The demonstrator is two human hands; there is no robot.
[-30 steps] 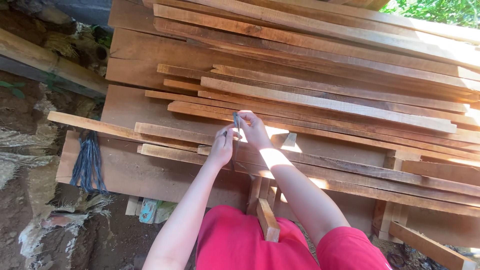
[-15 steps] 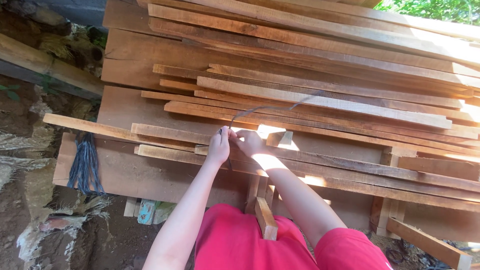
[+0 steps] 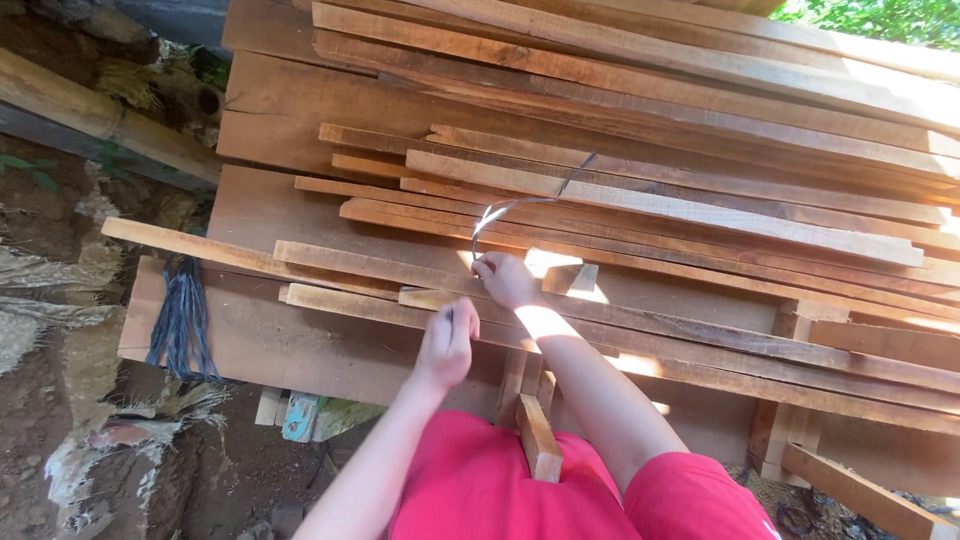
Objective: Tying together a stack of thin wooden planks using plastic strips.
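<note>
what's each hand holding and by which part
The right hand pinches a thin curved strip by its lower end. The left hand pinches something small, too hidden to name.

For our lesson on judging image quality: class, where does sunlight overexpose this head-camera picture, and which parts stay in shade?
Head view: hard sunlight whitens the right forearm, a patch of plank beside the right hand, and the far plank ends top right; the left hand, blue cord bundle and ground lie in even shade; the thin strip catches glare.

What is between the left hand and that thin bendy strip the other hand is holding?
Nothing visible. The left hand hovers over the stacked brown wooden planks, just below the right hand, which pinches the thin curved grey strip; only open air separates them.
</note>
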